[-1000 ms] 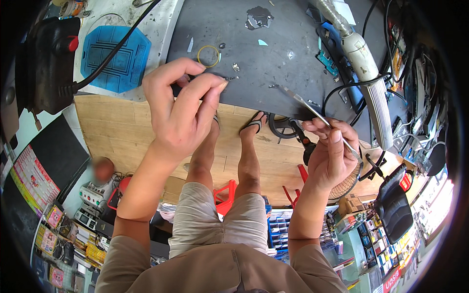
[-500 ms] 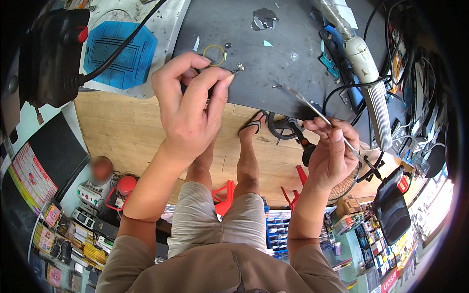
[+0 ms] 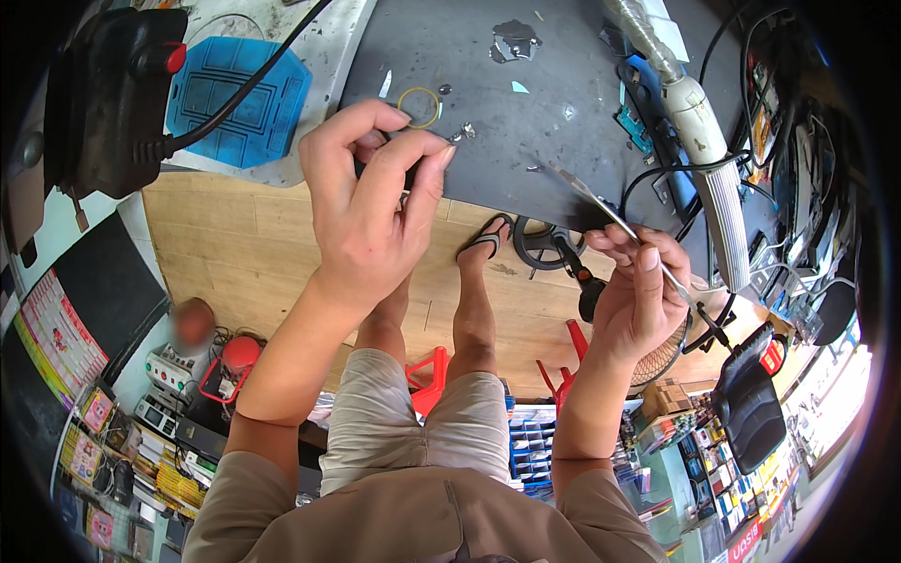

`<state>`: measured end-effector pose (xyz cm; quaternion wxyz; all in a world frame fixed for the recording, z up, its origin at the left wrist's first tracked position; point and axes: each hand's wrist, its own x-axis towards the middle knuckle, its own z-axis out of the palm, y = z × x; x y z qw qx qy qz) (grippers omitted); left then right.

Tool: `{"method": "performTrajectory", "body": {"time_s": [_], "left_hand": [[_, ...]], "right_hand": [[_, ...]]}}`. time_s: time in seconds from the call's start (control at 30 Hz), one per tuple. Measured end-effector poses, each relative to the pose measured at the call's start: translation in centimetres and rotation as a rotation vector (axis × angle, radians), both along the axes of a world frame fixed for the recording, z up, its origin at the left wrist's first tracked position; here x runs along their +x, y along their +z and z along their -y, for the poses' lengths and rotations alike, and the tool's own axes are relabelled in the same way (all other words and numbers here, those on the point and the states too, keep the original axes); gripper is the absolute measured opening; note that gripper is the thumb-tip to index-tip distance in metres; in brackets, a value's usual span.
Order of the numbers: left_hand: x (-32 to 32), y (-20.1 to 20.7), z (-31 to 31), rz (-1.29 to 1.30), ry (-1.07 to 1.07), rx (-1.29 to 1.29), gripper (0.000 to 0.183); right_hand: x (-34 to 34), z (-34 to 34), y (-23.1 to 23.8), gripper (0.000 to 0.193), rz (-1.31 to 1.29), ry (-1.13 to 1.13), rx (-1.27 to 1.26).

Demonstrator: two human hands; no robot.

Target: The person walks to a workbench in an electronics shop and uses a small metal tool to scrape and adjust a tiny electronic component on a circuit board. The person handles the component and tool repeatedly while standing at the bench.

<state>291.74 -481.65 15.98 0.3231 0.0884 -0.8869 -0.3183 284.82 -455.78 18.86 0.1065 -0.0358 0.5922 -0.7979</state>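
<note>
My left hand (image 3: 371, 206) is above the near edge of the dark grey work mat (image 3: 507, 113), thumb and forefinger pinched together. Between their tips is a tiny silvery metal part (image 3: 466, 131), too small to identify. A thin yellow ring like a rubber band (image 3: 436, 106) lies just beyond those fingers. To the right, my right hand (image 3: 646, 291) is closed around a slim metal pry tool (image 3: 615, 218). The tool's flat tip points up and left, over the mat's edge, near a small dark scrap (image 3: 535, 169). A gap separates the tool from the part.
A blue octagonal pad (image 3: 239, 103) lies at the left under a black cable. Broken dark fragments (image 3: 515, 42) are scattered at the back. On the right, a white ribbed handle (image 3: 723, 202) with a hose hangs over cables and circuit boards. A red stool (image 3: 430, 375) stands below.
The view has shifted slightly, moving the bench things a little to the right. The small part at my left fingertips appears turned slightly. My right hand keeps the same hold on the tool.
</note>
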Motion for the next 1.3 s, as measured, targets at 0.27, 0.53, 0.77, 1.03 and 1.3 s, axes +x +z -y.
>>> {"method": "performTrajectory", "body": {"time_s": [0.27,0.53,0.77,1.03,1.3], "left_hand": [[0.2,0.3,0.1,0.038,-0.015,-0.010,0.021],[0.2,0.4,0.1,0.044,-0.013,0.009,0.022],[0.2,0.7,-0.2,0.066,-0.007,0.042,0.022],[0.2,0.7,-0.1,0.065,-0.003,0.021,0.021],[0.2,0.8,0.0,0.053,-0.008,0.027,0.020]], "right_hand": [[0.0,0.2,0.2,0.019,0.007,0.000,0.006],[0.0,-0.1,0.0,0.019,0.003,0.002,0.010],[0.0,0.2,0.4,0.020,-0.004,0.004,0.013],[-1.0,2.4,2.4,0.025,-0.045,-0.024,0.111],[-3.9,7.9,3.7,0.025,0.030,-0.083,0.239]]}}
